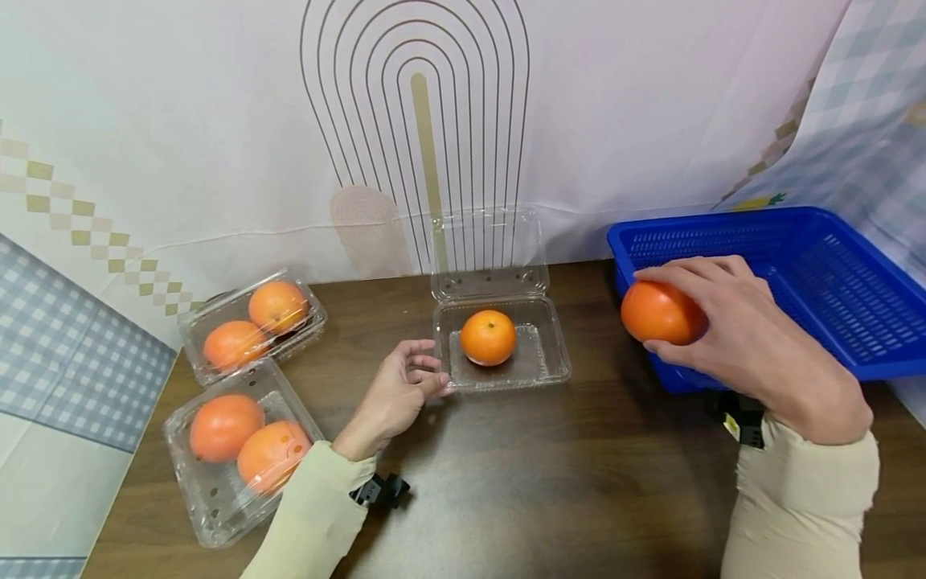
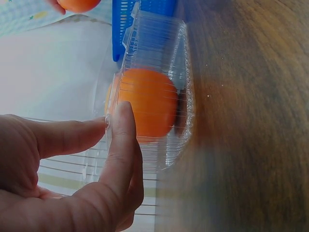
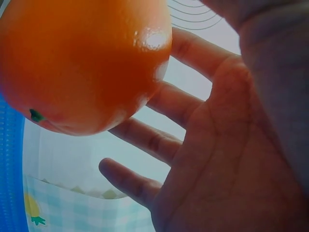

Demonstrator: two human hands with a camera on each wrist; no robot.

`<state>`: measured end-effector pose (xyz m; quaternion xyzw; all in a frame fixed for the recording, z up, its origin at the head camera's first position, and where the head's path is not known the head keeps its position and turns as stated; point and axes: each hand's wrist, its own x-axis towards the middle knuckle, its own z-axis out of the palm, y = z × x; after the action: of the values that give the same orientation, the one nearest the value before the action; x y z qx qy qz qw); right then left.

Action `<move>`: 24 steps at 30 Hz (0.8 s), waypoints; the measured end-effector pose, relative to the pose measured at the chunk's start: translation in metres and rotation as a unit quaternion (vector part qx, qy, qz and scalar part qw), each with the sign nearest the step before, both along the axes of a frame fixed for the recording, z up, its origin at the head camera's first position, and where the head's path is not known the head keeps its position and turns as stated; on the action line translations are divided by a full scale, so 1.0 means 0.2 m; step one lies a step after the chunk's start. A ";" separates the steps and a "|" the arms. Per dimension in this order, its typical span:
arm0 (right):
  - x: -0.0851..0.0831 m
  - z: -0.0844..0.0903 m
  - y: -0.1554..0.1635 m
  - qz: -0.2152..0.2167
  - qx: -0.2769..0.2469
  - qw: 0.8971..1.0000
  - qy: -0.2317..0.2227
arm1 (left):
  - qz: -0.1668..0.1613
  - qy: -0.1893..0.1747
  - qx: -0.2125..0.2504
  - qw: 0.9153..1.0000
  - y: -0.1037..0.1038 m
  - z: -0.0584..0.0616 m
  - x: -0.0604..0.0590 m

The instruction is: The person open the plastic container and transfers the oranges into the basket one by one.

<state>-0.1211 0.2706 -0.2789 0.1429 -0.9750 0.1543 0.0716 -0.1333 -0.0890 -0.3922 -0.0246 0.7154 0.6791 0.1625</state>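
An open clear plastic box [image 1: 551,354] sits at the middle of the dark wooden table, its lid [image 1: 488,249] standing up behind it. One orange [image 1: 488,338] lies inside. My left hand [image 1: 434,371] pinches the box's front-left corner; the left wrist view shows thumb and index finger [image 2: 123,135] on the rim next to that orange [image 2: 149,104]. My right hand [image 1: 647,312] grips a second orange [image 1: 661,314] in the air over the left edge of a blue basket [image 1: 723,221]. That orange [image 3: 87,63] fills the right wrist view, fingers [image 3: 154,142] spread behind it.
Two closed clear boxes stand at the left, one further back [image 1: 313,310] and one near the front edge [image 1: 210,498], each holding two oranges. The blue basket [image 2: 123,24] takes up the right side. A patterned backdrop rises just behind the table.
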 end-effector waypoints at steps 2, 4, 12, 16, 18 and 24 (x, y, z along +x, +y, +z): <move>0.00 0.00 0.01 -0.002 0.004 1.000 0.000 | 0.002 -0.003 0.000 1.000 0.00 0.00 0.00; 0.00 0.00 0.01 -0.002 0.006 1.000 -0.002 | 0.002 -0.004 0.000 1.000 0.01 0.00 0.00; -0.01 -0.01 0.04 -0.008 0.010 1.000 -0.007 | 0.003 -0.003 -0.002 1.000 0.01 0.00 -0.01; -0.01 -0.01 0.05 -0.016 0.012 1.000 -0.005 | 0.004 -0.003 -0.003 1.000 0.01 -0.01 0.00; -0.01 -0.02 0.06 -0.022 0.015 1.000 -0.005 | 0.004 -0.004 -0.004 1.000 0.01 -0.01 0.00; -0.01 -0.03 0.08 -0.034 0.014 0.999 -0.007 | 0.003 -0.002 -0.004 1.000 0.01 0.00 0.00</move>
<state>-0.1228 0.2862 -0.2840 0.1095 -0.9818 0.1394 0.0685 -0.1341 -0.0875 -0.3926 -0.0285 0.7174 0.6770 0.1618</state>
